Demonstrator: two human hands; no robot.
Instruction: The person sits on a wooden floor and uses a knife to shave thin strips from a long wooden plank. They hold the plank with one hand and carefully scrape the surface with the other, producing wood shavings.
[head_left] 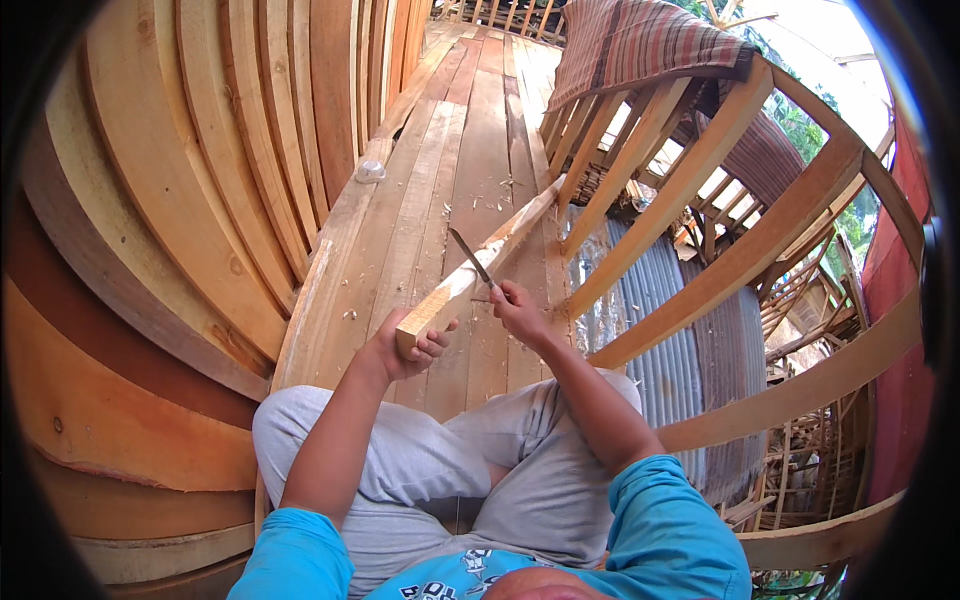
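Note:
A long squared wooden beam (452,292) slants away from me, its near end raised over my crossed legs and its far end by the railing. My left hand (405,348) is wrapped round that near end from below. In my right hand (517,308) is a knife (468,253) with a dark, narrow blade, gripped by its handle. The blade lies across the beam's upper side, pointing up and to the left. Pale, freshly cut wood shows along the beam near it. The fingers of my right hand hide most of the handle.
Wood shavings lie scattered over the plank floor (420,210). A small clear container (370,172) stands by the board wall (215,130) on the left. To the right is a wooden slat railing (690,160) with a striped cloth (640,45) over it. Corrugated metal sheets (650,340) lie beyond the slats.

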